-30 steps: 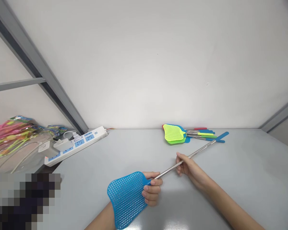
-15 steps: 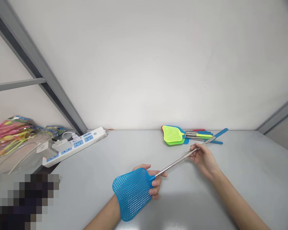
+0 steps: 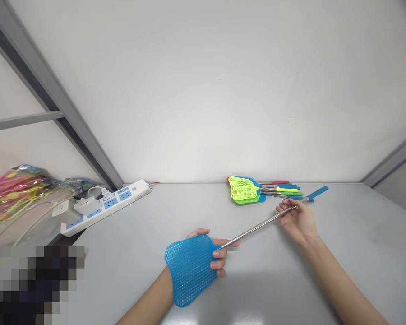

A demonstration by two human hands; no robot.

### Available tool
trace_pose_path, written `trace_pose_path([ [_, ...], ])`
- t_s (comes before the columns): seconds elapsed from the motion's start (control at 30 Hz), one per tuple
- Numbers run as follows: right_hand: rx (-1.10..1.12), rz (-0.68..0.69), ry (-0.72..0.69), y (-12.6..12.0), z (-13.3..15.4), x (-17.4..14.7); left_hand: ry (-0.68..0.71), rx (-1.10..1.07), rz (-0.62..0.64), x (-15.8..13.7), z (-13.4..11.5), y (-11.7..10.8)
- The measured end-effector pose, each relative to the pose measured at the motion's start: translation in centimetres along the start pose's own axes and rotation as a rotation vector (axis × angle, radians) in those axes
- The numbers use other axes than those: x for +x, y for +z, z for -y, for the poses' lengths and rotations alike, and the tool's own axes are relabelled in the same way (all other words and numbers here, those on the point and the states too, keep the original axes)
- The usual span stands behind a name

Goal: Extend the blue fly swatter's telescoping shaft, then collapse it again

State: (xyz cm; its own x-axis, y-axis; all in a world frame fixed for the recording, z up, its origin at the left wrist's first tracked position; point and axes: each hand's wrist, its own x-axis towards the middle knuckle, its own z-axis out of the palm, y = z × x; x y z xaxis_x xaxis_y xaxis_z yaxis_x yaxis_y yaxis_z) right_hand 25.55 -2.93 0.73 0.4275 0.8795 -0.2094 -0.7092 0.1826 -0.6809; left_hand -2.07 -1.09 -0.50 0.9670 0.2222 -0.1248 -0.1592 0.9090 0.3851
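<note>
A blue fly swatter (image 3: 191, 271) with a metal telescopic rod and a blue handle slants above the table, its head low and its handle up to the right. Behind the head, my left hand (image 3: 219, 262) is closed around the neck, with part of the palm hidden by the mesh. My right hand (image 3: 297, 221) pinches the metal rod near the handle end. Beyond my right hand lies a pile of fly swatters (image 3: 244, 188) in yellow-green, blue, green and red, their handles pointing right.
A white power strip (image 3: 125, 195) with plugs in it lies at the table's left edge. Plastic-wrapped colourful items (image 3: 18, 194) are heaped farther left. A white wall (image 3: 203, 99) rises behind the grey table (image 3: 138, 253), between grey metal posts (image 3: 84, 135).
My right hand has slid right and slightly down along the rod toward the handle. The swatter's head has shifted a little right, and its rod tilts less steeply.
</note>
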Motion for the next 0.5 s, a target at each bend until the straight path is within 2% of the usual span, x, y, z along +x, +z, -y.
trace_pose_path([
  [0.2, 0.208, 0.045, 0.110, -0.2, 0.0, 0.2, -0.039, -0.002, -0.014, -0.1, -0.2, 0.2],
  [0.5, 0.192, 0.021, 0.120, 0.1, -1.8, -0.4, -0.090, 0.007, -0.083, -0.6, 0.1, 0.0],
])
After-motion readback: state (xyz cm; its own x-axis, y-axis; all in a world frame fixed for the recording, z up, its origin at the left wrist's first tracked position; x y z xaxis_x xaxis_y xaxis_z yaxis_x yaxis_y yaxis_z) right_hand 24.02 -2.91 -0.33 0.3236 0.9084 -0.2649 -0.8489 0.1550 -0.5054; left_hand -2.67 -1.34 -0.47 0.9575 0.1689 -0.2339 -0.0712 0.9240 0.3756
